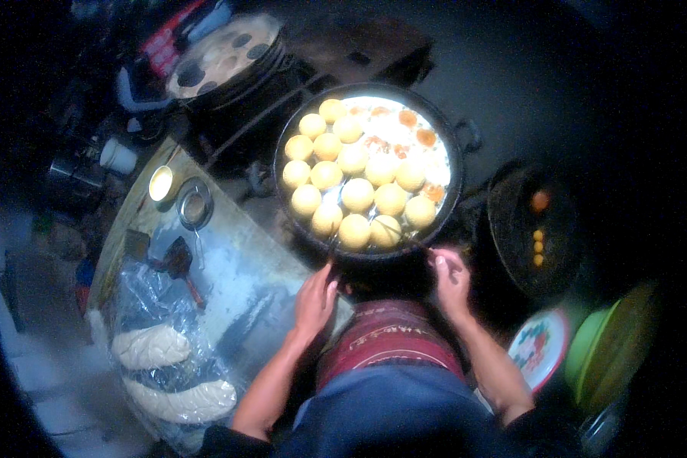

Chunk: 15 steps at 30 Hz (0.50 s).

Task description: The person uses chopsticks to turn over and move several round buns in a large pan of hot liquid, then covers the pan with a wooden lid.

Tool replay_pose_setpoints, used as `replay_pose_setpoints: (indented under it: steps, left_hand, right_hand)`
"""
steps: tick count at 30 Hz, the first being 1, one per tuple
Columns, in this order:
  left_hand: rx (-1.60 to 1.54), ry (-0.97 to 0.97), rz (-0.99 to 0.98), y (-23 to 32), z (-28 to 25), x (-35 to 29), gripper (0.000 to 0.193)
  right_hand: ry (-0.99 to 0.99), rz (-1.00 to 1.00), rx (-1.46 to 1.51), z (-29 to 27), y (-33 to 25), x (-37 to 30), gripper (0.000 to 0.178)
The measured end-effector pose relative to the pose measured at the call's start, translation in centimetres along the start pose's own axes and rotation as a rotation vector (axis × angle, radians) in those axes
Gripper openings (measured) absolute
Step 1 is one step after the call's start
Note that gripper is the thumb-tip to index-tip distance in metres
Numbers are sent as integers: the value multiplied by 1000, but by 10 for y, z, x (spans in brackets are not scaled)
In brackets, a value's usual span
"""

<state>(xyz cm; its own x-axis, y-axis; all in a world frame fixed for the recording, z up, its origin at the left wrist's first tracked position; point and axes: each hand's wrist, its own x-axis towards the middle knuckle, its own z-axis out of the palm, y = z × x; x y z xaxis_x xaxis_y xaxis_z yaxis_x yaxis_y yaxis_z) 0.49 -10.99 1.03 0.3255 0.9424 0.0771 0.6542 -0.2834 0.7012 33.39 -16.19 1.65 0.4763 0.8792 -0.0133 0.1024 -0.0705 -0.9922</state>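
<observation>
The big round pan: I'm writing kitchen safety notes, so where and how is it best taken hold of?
Take the pan probably by its left handle and right handle, coming from both sides: they jut outward, away from the golden balls.

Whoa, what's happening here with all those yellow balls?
A person stands at a big dark pan crowded with round yellow balls. The left hand and right hand are at its near edge, seemingly with thin dark sticks, though that's hard to make out. Smaller orange-brown pieces sit toward the pan's far right. On the counter, pale lumps lie in clear plastic.
</observation>
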Motion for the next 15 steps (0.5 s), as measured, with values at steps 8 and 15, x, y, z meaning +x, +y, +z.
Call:
replay_pose_setpoints:
  steps: [8, 15]
  left_hand:
    - [-17, -58, -54, 4, -5, 2, 48]
    - [2, -48, -35, 2, -5, 7, 45]
  right_hand:
    - [-11, 29, -19, -3, 0, -9, 22]
    - [-7, -10, -21, -5, 4, -14, 22]
